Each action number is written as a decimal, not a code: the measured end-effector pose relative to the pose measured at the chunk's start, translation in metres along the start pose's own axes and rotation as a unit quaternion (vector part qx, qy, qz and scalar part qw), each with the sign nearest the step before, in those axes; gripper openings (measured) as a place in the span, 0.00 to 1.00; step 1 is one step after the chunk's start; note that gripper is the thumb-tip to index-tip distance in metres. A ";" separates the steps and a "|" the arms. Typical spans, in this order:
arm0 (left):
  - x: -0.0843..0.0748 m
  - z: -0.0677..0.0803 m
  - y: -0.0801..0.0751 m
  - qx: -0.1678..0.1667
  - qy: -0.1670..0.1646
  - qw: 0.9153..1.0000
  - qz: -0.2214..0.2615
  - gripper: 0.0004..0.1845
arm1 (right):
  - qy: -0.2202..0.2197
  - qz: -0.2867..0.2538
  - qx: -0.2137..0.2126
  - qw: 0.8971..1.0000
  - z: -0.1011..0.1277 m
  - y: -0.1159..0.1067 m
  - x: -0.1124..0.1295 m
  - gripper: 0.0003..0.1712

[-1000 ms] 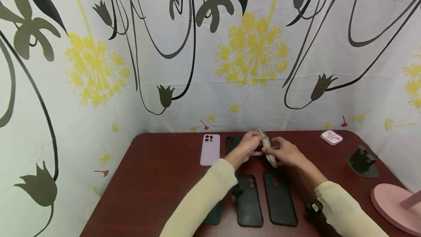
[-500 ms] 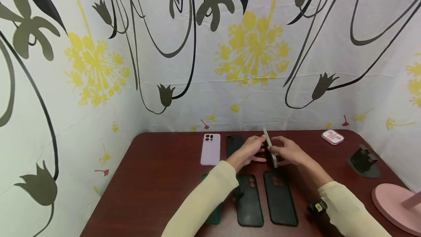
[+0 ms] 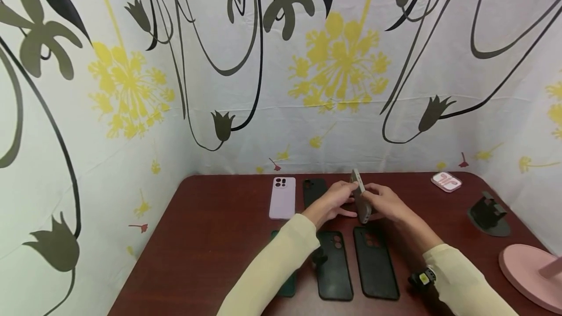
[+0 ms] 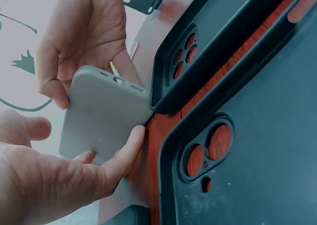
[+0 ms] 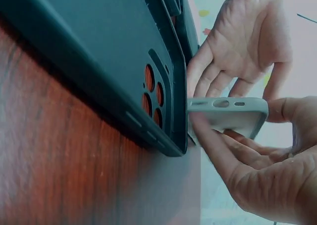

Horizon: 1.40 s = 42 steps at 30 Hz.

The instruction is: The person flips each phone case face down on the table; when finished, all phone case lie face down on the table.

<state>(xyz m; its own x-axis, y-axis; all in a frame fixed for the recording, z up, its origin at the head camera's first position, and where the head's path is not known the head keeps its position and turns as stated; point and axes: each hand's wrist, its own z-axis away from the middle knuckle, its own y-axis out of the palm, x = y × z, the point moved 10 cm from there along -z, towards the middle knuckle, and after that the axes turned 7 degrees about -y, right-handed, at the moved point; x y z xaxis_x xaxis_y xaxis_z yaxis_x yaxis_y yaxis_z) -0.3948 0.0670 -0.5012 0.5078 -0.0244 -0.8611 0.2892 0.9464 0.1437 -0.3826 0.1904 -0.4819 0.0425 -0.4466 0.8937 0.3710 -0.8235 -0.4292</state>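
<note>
A grey phone case (image 3: 361, 206) stands on its edge between both hands, near the back of the table. My right hand (image 3: 388, 204) pinches it with thumb and fingers from the right; in the right wrist view the thumb lies at its corner. On its other side is my left hand (image 3: 332, 199), its fingers fairly straight and touching the case; in the left wrist view the left thumb looks apart from it. The case's port holes (image 4: 116, 79) show along one short edge. Just in front lie two black phone cases, one with two large camera holes (image 4: 257, 136), one with several (image 5: 84, 51).
A lilac phone case (image 3: 282, 199) and a black one (image 3: 313, 189) lie at the back, left of the hands. A dark green case (image 3: 287, 286) is partly under the left sleeve. To the right are a small white-and-pink case (image 3: 446, 182), a black stand (image 3: 488, 213) and a pink base (image 3: 527, 277).
The grey case has been turned between the hands: its thin edge faced the head camera half a second ago, and now more of its broad side shows. The hands have barely shifted.
</note>
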 end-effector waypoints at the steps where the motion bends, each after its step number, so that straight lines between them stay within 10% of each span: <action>1: 0.001 0.000 -0.001 0.001 -0.001 1.000 0.004 0.23 | -0.002 -0.004 -0.006 1.000 0.001 0.000 0.001 0.33; 25: -0.014 0.004 -0.013 -0.013 0.071 0.997 -0.004 0.21 | -0.026 -0.205 -0.046 0.977 0.008 -0.016 -0.009 0.33; 32: -0.017 0.002 -0.028 -0.075 0.077 0.994 0.007 0.32 | -0.005 -0.195 -0.031 0.980 0.007 -0.012 -0.016 0.34; 42: -0.017 -0.002 -0.027 -0.060 0.071 0.996 -0.014 0.25 | 0.009 -0.130 -0.040 0.991 0.011 -0.014 -0.024 0.34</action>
<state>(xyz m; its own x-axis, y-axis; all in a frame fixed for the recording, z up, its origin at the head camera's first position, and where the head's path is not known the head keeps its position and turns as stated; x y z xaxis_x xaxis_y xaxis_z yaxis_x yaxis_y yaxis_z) -0.4129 0.0424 -0.4914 0.3780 -0.0142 -0.9257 0.1981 0.9780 0.0659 -0.3787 0.2168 -0.4961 -0.0619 -0.2210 0.9733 0.2923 -0.9365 -0.1940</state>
